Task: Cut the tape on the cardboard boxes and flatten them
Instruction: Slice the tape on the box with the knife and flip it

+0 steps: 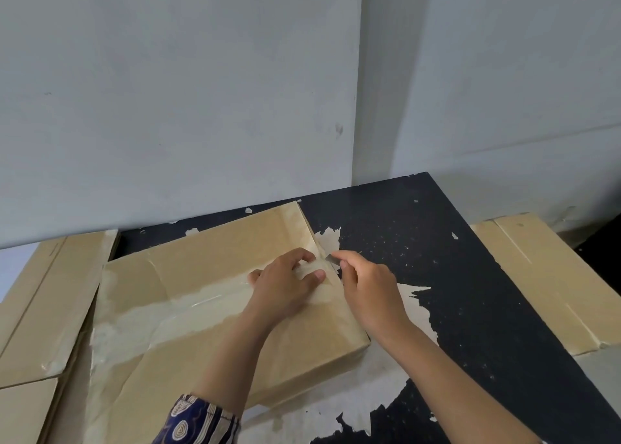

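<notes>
The right hand [364, 280] pinches a small blade [331, 258], its tip at the right edge of the cardboard box [208, 309] on the desk [470, 292]. The left hand [285, 282], just beside it, grips loose tape [311, 270]. The tape band [188, 312] runs leftward, away from both hands.

Soft, even daylight — faint shadows, mild glare on the tape [201, 300], wide-angle bending at edges.

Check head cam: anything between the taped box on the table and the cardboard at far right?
Only worn black tabletop between box and far-right cardboard.
</notes>
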`<action>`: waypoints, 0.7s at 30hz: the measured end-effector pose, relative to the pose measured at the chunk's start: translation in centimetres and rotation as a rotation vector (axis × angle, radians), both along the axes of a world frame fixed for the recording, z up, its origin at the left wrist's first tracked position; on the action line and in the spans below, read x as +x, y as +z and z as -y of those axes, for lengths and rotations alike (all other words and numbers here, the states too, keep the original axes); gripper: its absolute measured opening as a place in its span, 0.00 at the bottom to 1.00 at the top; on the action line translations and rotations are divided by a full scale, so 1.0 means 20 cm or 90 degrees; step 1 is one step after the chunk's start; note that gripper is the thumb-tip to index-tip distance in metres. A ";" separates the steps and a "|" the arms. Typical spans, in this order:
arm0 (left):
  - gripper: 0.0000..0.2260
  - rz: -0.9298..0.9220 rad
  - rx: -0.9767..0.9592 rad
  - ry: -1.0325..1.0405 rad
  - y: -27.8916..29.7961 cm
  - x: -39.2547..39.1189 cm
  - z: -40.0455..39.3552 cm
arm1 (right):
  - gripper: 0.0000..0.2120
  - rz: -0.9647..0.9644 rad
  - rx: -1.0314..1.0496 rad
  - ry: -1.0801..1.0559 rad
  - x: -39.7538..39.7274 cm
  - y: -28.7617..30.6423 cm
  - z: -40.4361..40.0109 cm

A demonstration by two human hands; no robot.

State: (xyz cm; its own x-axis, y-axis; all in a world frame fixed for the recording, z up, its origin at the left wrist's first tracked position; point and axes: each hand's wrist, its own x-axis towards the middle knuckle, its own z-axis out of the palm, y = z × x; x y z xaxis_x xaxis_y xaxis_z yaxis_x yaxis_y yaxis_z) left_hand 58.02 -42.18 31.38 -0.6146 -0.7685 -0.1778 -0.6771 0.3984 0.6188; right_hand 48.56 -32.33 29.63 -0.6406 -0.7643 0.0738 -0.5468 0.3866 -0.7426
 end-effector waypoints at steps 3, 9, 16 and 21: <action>0.07 -0.013 0.018 0.005 0.00 0.00 0.00 | 0.15 -0.008 0.012 0.010 0.00 0.01 0.00; 0.06 -0.040 0.053 0.018 -0.01 0.00 0.01 | 0.15 -0.006 -0.008 -0.001 0.00 0.00 0.00; 0.06 -0.052 0.058 0.027 -0.02 0.00 0.01 | 0.15 -0.005 0.025 0.019 -0.02 0.02 0.01; 0.07 -0.048 0.061 0.035 -0.01 0.00 0.01 | 0.15 0.017 0.041 0.028 -0.04 0.03 0.01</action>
